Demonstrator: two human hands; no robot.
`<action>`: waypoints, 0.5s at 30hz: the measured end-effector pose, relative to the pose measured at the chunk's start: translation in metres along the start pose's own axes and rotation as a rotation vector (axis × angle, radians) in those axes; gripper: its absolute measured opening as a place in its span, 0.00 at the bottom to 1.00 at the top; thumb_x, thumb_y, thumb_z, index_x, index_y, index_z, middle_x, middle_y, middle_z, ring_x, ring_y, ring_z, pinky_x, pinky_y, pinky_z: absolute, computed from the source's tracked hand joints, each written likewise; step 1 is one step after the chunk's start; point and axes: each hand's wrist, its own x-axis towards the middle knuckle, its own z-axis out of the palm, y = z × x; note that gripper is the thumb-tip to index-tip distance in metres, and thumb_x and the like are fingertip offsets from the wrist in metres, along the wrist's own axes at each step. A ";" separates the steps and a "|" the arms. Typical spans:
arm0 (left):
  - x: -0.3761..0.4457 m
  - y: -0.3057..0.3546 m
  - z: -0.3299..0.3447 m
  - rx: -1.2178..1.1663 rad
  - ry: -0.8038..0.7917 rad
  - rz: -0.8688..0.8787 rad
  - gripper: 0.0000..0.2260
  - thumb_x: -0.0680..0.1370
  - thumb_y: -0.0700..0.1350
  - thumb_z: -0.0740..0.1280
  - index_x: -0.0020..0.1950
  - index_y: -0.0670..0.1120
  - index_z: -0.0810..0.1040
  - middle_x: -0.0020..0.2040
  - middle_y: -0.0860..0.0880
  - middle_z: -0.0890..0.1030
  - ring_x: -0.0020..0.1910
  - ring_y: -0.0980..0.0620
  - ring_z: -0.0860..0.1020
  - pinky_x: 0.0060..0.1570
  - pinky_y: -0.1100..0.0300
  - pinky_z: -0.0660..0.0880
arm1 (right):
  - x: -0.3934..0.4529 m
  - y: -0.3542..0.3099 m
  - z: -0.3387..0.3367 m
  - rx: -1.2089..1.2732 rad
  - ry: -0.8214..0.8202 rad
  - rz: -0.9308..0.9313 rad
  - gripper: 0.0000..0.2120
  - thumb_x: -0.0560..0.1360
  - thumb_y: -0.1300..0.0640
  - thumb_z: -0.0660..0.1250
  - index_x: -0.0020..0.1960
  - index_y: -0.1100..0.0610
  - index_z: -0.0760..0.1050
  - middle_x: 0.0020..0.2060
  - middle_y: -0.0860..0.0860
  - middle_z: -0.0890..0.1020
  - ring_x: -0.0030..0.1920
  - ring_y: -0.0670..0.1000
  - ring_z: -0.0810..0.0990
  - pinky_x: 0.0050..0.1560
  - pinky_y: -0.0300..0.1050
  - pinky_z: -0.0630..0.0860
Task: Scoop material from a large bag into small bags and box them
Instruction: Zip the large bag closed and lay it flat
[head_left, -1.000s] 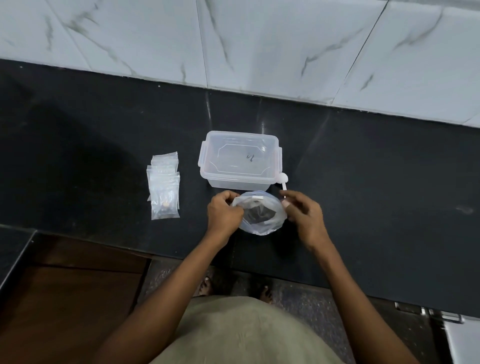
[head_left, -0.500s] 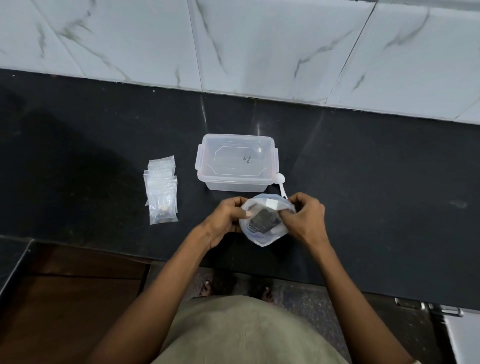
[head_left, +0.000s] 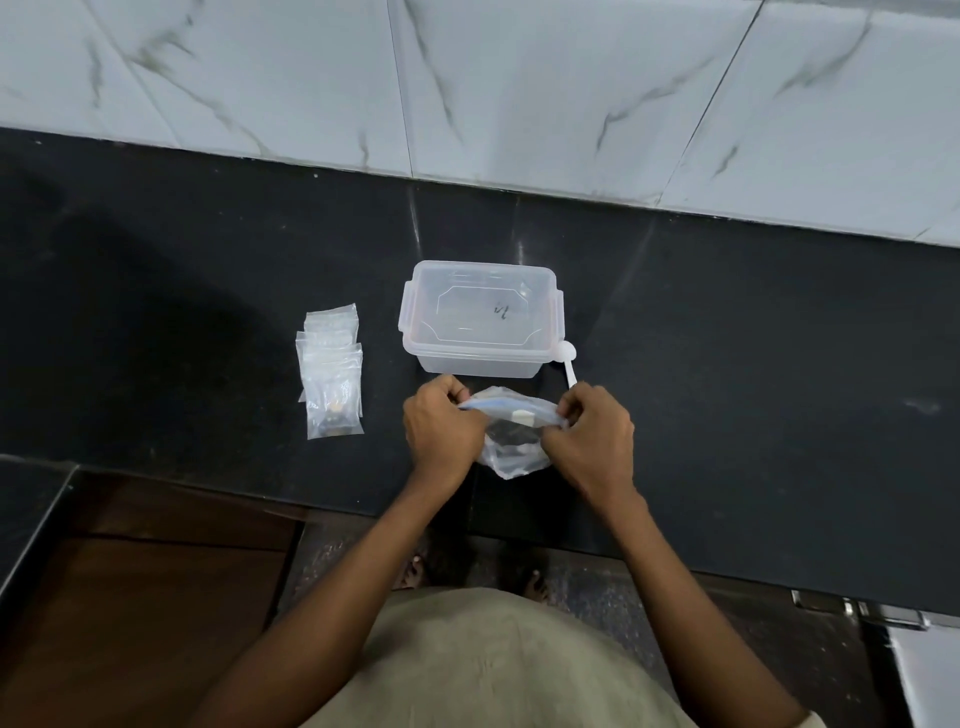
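1. At centre frame, the left hand (head_left: 441, 428) and right hand (head_left: 589, 436) each pinch one end of the large bag's (head_left: 511, 441) zip strip; the bag hangs just above the bench (head_left: 753, 364).
2. Judged step: opening the mouth. Pull evenly so the dark contents stay put.
3. Widen it enough for the white scoop (head_left: 567, 358) lying beside the lidded box (head_left: 480, 322); the small bags (head_left: 332, 371) wait at left.

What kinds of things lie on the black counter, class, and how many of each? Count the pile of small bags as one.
Clear lidded box: 1
White scoop: 1
Large bag, held by both hands: 1
Pile of small bags: 1
Total: 4
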 end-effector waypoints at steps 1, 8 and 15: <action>0.001 -0.002 -0.001 0.007 0.020 -0.011 0.12 0.65 0.32 0.65 0.29 0.47 0.68 0.27 0.54 0.69 0.27 0.53 0.66 0.28 0.61 0.61 | 0.001 -0.001 -0.001 0.076 -0.067 0.037 0.09 0.64 0.64 0.71 0.38 0.53 0.75 0.34 0.48 0.79 0.33 0.48 0.77 0.34 0.40 0.74; 0.007 -0.002 -0.001 -0.066 -0.138 -0.100 0.05 0.71 0.33 0.67 0.42 0.41 0.74 0.37 0.49 0.76 0.34 0.55 0.72 0.31 0.64 0.72 | 0.005 0.000 0.000 0.375 -0.223 0.137 0.15 0.63 0.67 0.73 0.44 0.52 0.81 0.36 0.56 0.82 0.35 0.55 0.81 0.39 0.54 0.85; 0.007 -0.006 -0.009 -0.071 -0.130 0.005 0.13 0.61 0.26 0.64 0.32 0.45 0.70 0.30 0.52 0.71 0.29 0.56 0.66 0.27 0.65 0.65 | 0.008 -0.006 -0.008 0.031 0.022 0.135 0.11 0.61 0.66 0.68 0.35 0.51 0.81 0.24 0.46 0.76 0.26 0.45 0.74 0.30 0.38 0.67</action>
